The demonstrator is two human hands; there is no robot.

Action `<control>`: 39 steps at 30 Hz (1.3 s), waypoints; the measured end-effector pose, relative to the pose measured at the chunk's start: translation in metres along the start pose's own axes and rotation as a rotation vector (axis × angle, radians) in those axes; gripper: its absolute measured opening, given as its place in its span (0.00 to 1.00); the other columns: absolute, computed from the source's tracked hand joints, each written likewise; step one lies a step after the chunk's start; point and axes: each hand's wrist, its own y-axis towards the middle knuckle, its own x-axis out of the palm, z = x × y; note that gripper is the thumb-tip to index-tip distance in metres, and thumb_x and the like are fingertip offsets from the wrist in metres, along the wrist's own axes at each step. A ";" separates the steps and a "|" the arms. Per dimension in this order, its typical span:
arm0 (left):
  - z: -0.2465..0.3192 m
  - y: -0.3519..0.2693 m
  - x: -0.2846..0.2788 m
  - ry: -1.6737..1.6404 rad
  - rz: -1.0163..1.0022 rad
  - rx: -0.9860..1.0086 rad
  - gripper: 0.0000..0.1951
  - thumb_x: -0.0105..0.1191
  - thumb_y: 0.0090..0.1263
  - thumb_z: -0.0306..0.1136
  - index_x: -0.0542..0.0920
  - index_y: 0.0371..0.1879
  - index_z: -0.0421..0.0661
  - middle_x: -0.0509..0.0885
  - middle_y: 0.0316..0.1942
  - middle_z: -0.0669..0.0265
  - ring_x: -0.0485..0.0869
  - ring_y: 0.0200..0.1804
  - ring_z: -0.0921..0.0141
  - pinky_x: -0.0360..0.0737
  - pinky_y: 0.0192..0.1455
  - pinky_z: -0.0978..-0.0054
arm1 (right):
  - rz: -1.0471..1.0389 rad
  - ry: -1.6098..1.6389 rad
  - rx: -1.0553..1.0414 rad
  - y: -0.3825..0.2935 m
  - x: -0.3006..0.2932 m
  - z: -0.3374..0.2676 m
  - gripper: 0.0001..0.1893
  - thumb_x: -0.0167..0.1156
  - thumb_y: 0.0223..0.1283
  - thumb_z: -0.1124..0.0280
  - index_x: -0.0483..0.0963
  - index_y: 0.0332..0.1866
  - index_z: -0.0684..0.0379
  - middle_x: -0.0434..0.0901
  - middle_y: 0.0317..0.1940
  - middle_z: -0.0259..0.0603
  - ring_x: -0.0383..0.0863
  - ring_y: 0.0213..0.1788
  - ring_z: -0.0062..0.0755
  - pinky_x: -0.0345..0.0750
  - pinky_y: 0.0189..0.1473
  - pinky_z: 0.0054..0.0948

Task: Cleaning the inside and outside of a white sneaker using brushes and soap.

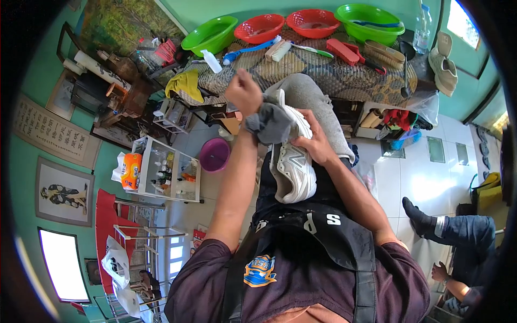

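Observation:
My right hand [317, 139] grips a white and light grey sneaker [297, 169] by its side, with the thumb on the upper. The shoe lies over my lap, its heel opening towards me. To the left, my left hand [244, 93] is raised with curled fingers. A dark grey cloth [274, 123] lies bunched against that wrist and over the front of the shoe; whether the fingers hold part of it is hidden. Beneath the shoe's far end, a light grey towel [323, 109] covers my knee.
Ahead, a cloth-covered table [258, 78] holds green and red basins [259, 29], several brushes [278, 50] and a small white bottle [211, 61]. A purple bucket [215, 154] and white cart [169, 169] stand left. Another person's leg [428, 226] is at right.

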 end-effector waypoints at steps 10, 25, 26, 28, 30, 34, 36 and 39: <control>-0.066 -0.181 -0.073 -0.461 -0.448 -0.561 0.17 0.59 0.77 0.36 0.72 0.58 0.42 0.75 0.52 0.59 0.75 0.51 0.65 0.73 0.56 0.63 | 0.020 -0.156 0.034 -0.002 0.007 0.004 0.38 0.67 0.53 0.71 0.65 0.73 0.60 0.76 0.61 0.42 0.75 0.64 0.34 0.71 0.69 0.33; 0.003 -0.170 -0.153 -0.286 -0.819 -0.279 0.27 0.60 0.73 0.33 0.76 0.70 0.41 0.81 0.69 0.53 0.80 0.69 0.54 0.72 0.75 0.60 | 0.021 -0.193 0.070 0.000 0.012 -0.008 0.37 0.64 0.51 0.69 0.67 0.71 0.61 0.78 0.60 0.44 0.76 0.64 0.35 0.70 0.70 0.33; 0.010 -0.165 -0.145 -0.292 -0.822 -0.281 0.27 0.60 0.73 0.33 0.76 0.70 0.41 0.81 0.69 0.53 0.80 0.69 0.54 0.72 0.75 0.60 | 0.025 -0.197 0.073 0.000 0.010 -0.007 0.37 0.64 0.51 0.69 0.67 0.71 0.61 0.78 0.60 0.44 0.76 0.64 0.35 0.70 0.70 0.33; 0.033 -0.136 -0.127 -0.489 -0.596 -0.490 0.28 0.66 0.67 0.34 0.77 0.65 0.38 0.81 0.66 0.50 0.82 0.65 0.56 0.76 0.70 0.61 | -0.076 -0.236 -0.031 0.001 0.005 -0.003 0.38 0.65 0.52 0.64 0.65 0.73 0.59 0.79 0.61 0.52 0.78 0.64 0.45 0.71 0.70 0.40; 0.054 -0.097 -0.103 -0.424 -0.564 -0.424 0.29 0.69 0.63 0.34 0.77 0.62 0.37 0.83 0.63 0.48 0.84 0.63 0.56 0.78 0.67 0.60 | -0.101 -0.262 -0.006 0.002 0.009 -0.008 0.38 0.65 0.52 0.64 0.65 0.72 0.59 0.79 0.60 0.52 0.78 0.64 0.46 0.71 0.70 0.40; 0.050 -0.068 -0.074 -0.221 -0.558 -0.365 0.31 0.76 0.54 0.36 0.78 0.55 0.37 0.86 0.53 0.45 0.87 0.57 0.51 0.82 0.60 0.58 | -0.099 -0.264 -0.009 0.003 0.008 -0.007 0.39 0.65 0.53 0.63 0.65 0.72 0.60 0.79 0.61 0.53 0.77 0.66 0.46 0.70 0.71 0.40; 0.035 -0.063 -0.066 -0.184 -0.538 -0.286 0.30 0.74 0.55 0.37 0.78 0.55 0.37 0.88 0.45 0.45 0.89 0.52 0.49 0.83 0.56 0.57 | -0.143 -0.194 -0.080 0.003 0.009 -0.006 0.40 0.66 0.52 0.62 0.64 0.73 0.62 0.78 0.62 0.53 0.76 0.67 0.45 0.69 0.72 0.39; 0.014 -0.055 -0.053 -0.198 -0.412 -0.346 0.23 0.71 0.59 0.39 0.82 0.47 0.34 0.90 0.39 0.48 0.91 0.42 0.53 0.84 0.49 0.59 | -0.152 -0.260 -0.007 0.001 0.007 -0.015 0.41 0.65 0.49 0.64 0.64 0.73 0.63 0.76 0.64 0.52 0.74 0.68 0.44 0.67 0.73 0.38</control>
